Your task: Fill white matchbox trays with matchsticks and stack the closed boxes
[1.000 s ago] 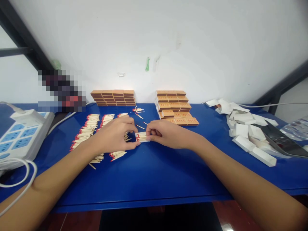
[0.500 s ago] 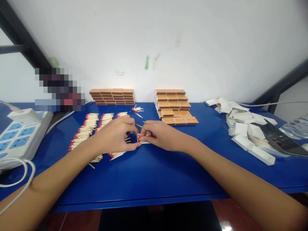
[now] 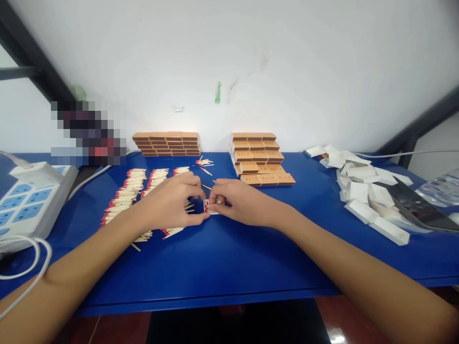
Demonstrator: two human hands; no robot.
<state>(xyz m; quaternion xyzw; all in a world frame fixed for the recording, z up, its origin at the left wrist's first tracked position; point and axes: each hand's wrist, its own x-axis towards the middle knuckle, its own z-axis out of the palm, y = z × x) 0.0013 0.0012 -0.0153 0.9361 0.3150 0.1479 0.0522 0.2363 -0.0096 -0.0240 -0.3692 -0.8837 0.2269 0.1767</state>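
Observation:
A small white matchbox tray (image 3: pixel 205 203) with red-headed matches in it lies on the blue table between my hands. My left hand (image 3: pixel 177 198) curves round its left end, thumb at the near side and fingers at the far side. Over the tray, my right hand (image 3: pixel 234 199) has its fingers pinched together at the matches; the fingertips hide much of the tray. Rows of loose matches (image 3: pixel 125 196) lie to the left, partly under my left hand and forearm. A few more matches (image 3: pixel 205 163) are scattered just beyond the hands.
Brown matchboxes (image 3: pixel 167 144) are stacked against the wall at the back left. Another stepped stack of matchboxes (image 3: pixel 263 155) stands right of centre. White empty trays (image 3: pixel 362 184) pile up at the right, beside a dark phone (image 3: pixel 419 205). A power strip (image 3: pixel 36 200) with cables sits at far left.
Almost nothing differs. Both hands stay at the tray, and the right fingers have shifted very slightly over the matches.

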